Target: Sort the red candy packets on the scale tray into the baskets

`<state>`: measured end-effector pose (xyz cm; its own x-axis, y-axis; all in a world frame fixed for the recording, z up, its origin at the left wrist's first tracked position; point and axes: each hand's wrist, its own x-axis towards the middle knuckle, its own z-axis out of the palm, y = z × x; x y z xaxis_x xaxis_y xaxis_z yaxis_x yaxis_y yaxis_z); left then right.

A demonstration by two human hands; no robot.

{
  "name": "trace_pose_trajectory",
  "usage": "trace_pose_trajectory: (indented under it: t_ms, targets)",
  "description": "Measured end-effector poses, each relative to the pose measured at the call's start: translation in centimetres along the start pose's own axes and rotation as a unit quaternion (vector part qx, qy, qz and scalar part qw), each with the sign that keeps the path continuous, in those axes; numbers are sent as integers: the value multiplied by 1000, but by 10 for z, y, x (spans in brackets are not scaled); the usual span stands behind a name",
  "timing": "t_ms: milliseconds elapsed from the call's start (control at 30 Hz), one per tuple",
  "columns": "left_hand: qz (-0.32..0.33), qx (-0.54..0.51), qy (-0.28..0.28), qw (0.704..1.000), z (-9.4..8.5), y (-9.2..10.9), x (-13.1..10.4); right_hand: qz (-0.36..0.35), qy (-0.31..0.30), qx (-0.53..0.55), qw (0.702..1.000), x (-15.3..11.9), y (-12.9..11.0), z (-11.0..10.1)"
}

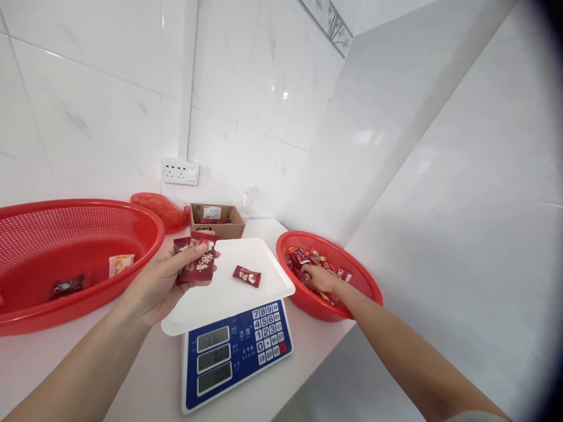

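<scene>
Left hand [163, 282]: grasps red packets [199, 267]; probably light, slick, crushable; best pinched across flat faces;
Right hand [321, 278]: inside right basket [338, 253]; fingertips hidden, cannot tell its grip

A white table [308, 346] carries everything, its smooth top showing bare in front of the left basket and along the right edge. The scale [246, 366] stands near the middle, set at a slant, keypad and displays toward the front. To its left sits the left basket [44, 316], red and wide; to its right, the right basket [303, 298], also red, at the table's edge. Behind are a red bag [160, 210], an open box [226, 230] and a clear object [247, 202], too faint to name.
</scene>
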<state>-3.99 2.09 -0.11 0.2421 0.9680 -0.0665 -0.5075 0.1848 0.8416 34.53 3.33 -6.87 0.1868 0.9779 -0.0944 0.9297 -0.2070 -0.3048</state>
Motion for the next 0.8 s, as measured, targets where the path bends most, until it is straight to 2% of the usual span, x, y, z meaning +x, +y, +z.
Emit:
trace_pose_trajectory:
  t_ms: [100,200,300,433,567,800]
  targets:
    - [6,5,4,1000,-2,-1,1,3,46,64,997,4,-12,-15]
    - [0,10,8,1000,-2,-2,1,-21,87,141,986,3,-36,-27]
    - [-6,7,8,1000,-1,-3,2,-65,67,211,973,-1,-67,-29]
    - [-4,3,-5,1000,0,-1,0,-121,23,263,957,-6,-107,-20]
    - [9,-4,-5,1000,-2,2,-1,-153,1,245,957,-2,-127,-7]
    - [15,-4,6,1000,-5,4,0,-192,-13,109,975,1,-123,12]
